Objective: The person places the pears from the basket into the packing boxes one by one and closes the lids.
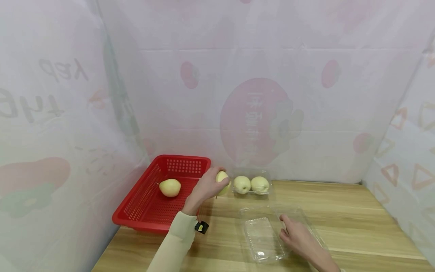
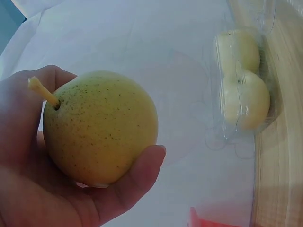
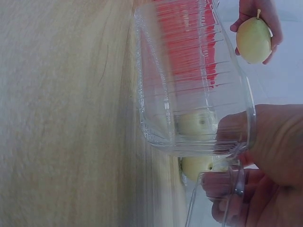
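**A pear in the hand, a clear box held flat**

The left hand has its fingers curled round a yellow pear. It holds the pear up in the air, between the red basket and the far half of the clear plastic box, near the back edge of the table. Two more pears already sit in that far half. One last pear lies in the basket, at the back left corner of the table.

The right hand rests on the near half of the box, the lid side. Its fingers are mostly straight and press the thin plastic down (the wrist view shows them against the rim).

What could go wrong? The pear is round and smooth, so it could slip from the fingers and roll off the table. The box is light and bendy. If the right hand lets up, the lid half could spring up or the box could slide. A hard bump could knock the two pears out or bruise them.

Writing: big faded letters show backwards through the cloth wall on the left. I cannot read them for sure. The marks on the pink circle are too blurry.
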A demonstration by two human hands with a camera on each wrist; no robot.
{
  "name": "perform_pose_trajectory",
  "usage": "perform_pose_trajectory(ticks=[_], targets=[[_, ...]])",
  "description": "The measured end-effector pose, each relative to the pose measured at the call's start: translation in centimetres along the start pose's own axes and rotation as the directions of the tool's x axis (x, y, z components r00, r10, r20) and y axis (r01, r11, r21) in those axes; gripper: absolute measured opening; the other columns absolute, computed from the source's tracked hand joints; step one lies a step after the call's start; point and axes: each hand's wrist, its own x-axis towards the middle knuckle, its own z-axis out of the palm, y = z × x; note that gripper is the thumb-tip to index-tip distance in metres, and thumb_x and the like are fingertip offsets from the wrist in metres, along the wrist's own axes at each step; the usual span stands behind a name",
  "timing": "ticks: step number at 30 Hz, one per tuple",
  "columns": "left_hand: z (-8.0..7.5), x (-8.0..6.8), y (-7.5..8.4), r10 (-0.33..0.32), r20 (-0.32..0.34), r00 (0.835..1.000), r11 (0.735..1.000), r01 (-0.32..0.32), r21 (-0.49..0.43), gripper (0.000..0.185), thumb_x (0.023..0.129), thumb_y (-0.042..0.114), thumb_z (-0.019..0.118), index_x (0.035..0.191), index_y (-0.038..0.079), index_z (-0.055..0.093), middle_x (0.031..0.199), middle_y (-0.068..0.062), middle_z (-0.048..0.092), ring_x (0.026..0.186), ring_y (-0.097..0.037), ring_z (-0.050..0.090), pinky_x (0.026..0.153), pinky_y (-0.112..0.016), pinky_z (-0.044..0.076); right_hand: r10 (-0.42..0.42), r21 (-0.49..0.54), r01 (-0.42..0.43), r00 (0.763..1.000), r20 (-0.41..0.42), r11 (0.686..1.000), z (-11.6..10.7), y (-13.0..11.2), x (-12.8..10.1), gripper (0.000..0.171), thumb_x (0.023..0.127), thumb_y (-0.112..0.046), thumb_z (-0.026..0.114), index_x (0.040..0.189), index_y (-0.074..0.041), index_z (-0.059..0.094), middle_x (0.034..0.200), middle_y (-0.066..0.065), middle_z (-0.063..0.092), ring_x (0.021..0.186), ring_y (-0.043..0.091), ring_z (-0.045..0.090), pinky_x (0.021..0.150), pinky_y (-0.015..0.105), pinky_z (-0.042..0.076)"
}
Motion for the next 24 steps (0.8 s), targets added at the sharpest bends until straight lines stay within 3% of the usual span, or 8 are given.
perform_pose_trajectory(ticks=[7, 13, 24], targets=[[0.6, -0.8, 0.8, 0.026, 0.006, 1.000, 1.000, -0.026, -0.006, 0.047, 0.089, 0.038, 0.059, 0.129, 0.014, 0.057, 0.111, -0.002, 0.060, 0.076, -0.015, 0.054, 0.058, -0.028, 0.047, -0.005, -0.003, 0.005, 1.000, 0.003, 1.000, 0.0, 0.0, 0.0, 0.031, 0.079, -0.001, 0.063, 0.109, -0.001, 0.058, 0.056, -0.014, 0.037, 0.046, -0.003, 0.027, 0.042, 0.017, 0.029], [1.2, -1.4, 1.7, 0.037, 0.025, 0.999, 0.999, -0.037, -0.015, 0.048, 0.089, 0.038, 0.059, 0.130, 0.013, 0.057, 0.107, -0.002, 0.061, 0.074, -0.015, 0.055, 0.057, -0.029, 0.047, 0.010, -0.013, -0.010, 1.000, 0.014, 1.000, 0.1, 0.1, -0.1, 0.031, 0.079, -0.003, 0.062, 0.110, -0.002, 0.058, 0.056, -0.014, 0.038, 0.046, -0.003, 0.028, 0.042, 0.018, 0.030], [2.9, -2.2, 2.7, 0.104, 0.043, 0.994, 0.994, -0.106, 0.029, 0.045, 0.088, 0.039, 0.061, 0.126, 0.016, 0.059, 0.117, -0.003, 0.062, 0.088, -0.015, 0.053, 0.066, -0.028, 0.045, -0.015, -0.021, 0.014, 1.000, -0.024, 1.000, 0.2, 0.2, 0.0, 0.030, 0.078, -0.002, 0.063, 0.107, -0.003, 0.058, 0.057, -0.014, 0.040, 0.048, -0.002, 0.030, 0.043, 0.018, 0.031]])
